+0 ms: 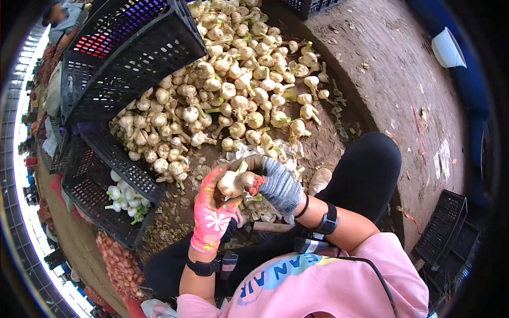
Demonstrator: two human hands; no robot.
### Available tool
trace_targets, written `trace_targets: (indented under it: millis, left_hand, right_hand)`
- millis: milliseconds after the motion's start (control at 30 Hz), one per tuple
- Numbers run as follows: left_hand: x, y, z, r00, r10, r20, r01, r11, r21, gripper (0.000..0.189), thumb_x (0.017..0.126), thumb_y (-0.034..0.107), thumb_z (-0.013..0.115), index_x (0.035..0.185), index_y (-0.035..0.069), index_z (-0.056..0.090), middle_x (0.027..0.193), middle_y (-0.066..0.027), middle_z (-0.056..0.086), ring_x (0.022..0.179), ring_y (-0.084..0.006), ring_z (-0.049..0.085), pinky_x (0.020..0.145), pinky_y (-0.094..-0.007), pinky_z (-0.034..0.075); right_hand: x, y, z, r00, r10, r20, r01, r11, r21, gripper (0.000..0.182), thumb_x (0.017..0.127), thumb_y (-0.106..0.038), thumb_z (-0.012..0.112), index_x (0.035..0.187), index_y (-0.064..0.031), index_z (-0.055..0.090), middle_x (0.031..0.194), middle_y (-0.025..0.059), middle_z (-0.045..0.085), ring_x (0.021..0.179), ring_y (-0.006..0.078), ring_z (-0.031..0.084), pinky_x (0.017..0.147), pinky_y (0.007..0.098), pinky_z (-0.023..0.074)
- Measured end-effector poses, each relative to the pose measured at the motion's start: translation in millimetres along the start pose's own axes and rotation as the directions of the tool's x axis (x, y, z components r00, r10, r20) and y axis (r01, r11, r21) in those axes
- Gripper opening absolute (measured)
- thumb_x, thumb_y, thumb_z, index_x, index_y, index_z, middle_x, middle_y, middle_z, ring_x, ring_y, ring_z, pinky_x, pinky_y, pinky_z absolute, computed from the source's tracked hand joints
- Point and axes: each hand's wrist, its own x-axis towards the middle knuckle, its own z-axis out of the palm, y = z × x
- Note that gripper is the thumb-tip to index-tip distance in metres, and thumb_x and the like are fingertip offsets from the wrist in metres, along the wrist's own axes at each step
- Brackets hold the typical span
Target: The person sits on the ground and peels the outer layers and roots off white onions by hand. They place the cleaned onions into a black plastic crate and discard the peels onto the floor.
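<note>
A garlic bulb [230, 185] with a short stem is held between both hands in front of my knees. My left hand [210, 210], in a pink flowered glove, curls its fingers around the bulb's left side. My right hand [276, 181], in a grey knit glove, pinches the bulb from the right near its stem. Below and behind the hands lie loose papery garlic skins [262, 208]. Just beyond, a large heap of unpeeled garlic bulbs [238, 87] spreads over the dirt floor. White peeled bulbs [127, 196] sit in a black plastic crate [95, 198] to my left.
Another black crate [139, 71] stands tilted against the heap's left side. A red mesh sack of bulbs [117, 266] lies at lower left. Black crates [441, 230] rest on the right, and a white bucket [448, 48] is at upper right. A person [65, 24] is far left.
</note>
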Motion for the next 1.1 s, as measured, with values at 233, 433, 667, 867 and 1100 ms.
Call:
trace_targets:
  millis: [233, 433, 667, 867, 1100]
  left_hand:
    - [-15, -4, 2, 0.997, -0.061, -0.038, 0.059, 0.998, -0.032, 0.068, 0.070, 0.012, 0.070, 0.128, 0.004, 0.034, 0.123, -0.0087, 0.043, 0.110, -0.0188, 0.045, 0.090, -0.0276, 0.038]
    - [-23, 1, 7, 0.989, -0.135, -0.055, 0.128, 0.986, -0.108, 0.071, 0.070, 0.015, 0.070, 0.128, 0.001, 0.032, 0.124, -0.0076, 0.041, 0.111, -0.0172, 0.042, 0.092, -0.0270, 0.036]
    - [-24, 5, 13, 0.972, -0.217, -0.085, 0.191, 0.951, -0.241, 0.072, 0.070, 0.016, 0.068, 0.129, 0.000, 0.030, 0.122, -0.0089, 0.041, 0.110, -0.0193, 0.043, 0.092, -0.0299, 0.037]
    - [-23, 2, 18, 0.968, -0.226, -0.111, 0.191, 0.946, -0.261, 0.060, 0.076, 0.020, 0.062, 0.126, 0.002, 0.034, 0.118, -0.0092, 0.045, 0.106, -0.0200, 0.047, 0.089, -0.0311, 0.040]
    - [-17, -5, 10, 0.856, -0.517, -0.032, 0.404, 0.705, -0.583, 0.048, 0.087, 0.040, 0.045, 0.119, 0.005, 0.043, 0.110, -0.0112, 0.052, 0.097, -0.0220, 0.053, 0.083, -0.0344, 0.044]
  right_hand:
    - [-10, -11, -13, 0.995, 0.092, 0.038, -0.081, 0.968, -0.236, 0.029, 0.077, -0.019, 0.065, 0.098, 0.0003, 0.059, 0.083, 0.0046, 0.062, 0.075, 0.0082, 0.054, 0.068, 0.0235, 0.0453]
    - [-9, -4, -7, 0.987, 0.140, 0.074, -0.134, 0.987, -0.087, 0.027, 0.077, -0.020, 0.065, 0.094, -0.0002, 0.060, 0.081, 0.0022, 0.061, 0.071, 0.0080, 0.053, 0.065, 0.0228, 0.0449]
    - [-8, -1, -11, 0.988, 0.121, 0.095, -0.113, 0.990, -0.085, 0.024, 0.075, -0.014, 0.066, 0.093, -0.0002, 0.059, 0.082, 0.0023, 0.061, 0.072, 0.0083, 0.054, 0.065, 0.0222, 0.0450]
    - [-7, 3, -18, 0.974, 0.170, 0.151, -0.150, 0.979, -0.138, 0.034, 0.074, -0.018, 0.067, 0.101, -0.0010, 0.058, 0.090, 0.0025, 0.061, 0.080, 0.0082, 0.054, 0.071, 0.0239, 0.0448]
    - [-10, 9, -14, 0.975, -0.215, 0.052, 0.188, 0.686, -0.703, 0.030, 0.072, -0.015, 0.059, 0.095, 0.0036, 0.056, 0.084, 0.0199, 0.057, 0.079, 0.0336, 0.055, 0.073, 0.0381, 0.0436]
